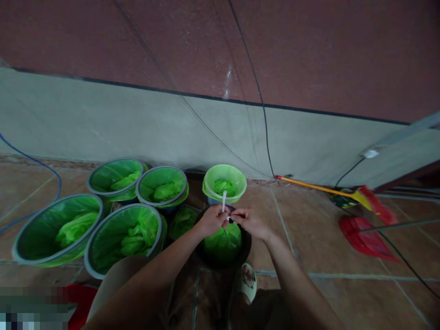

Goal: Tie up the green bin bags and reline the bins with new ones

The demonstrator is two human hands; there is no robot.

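Observation:
Straight ahead of me, a green plastic bag (222,244) stands in a dark round bin (247,250), gathered together at its top. My left hand (212,222) is closed at the gathered neck, with a narrow white strip (224,200) sticking up out of its fingers. Opposite it, my right hand (252,223) pinches at the same white strip close to the bag's neck. The two hands' fingertips almost meet. Whether the strip is a plastic tie or a ribbon, I cannot tell.
Several bins lined with green bags stand to the left, including a large bin (92,250). A small lined bin (225,170) is by the wall. A broom (316,187) and a red dustpan (364,236) lie right. A blue hose (59,183) runs left; a slipper (249,280) is below.

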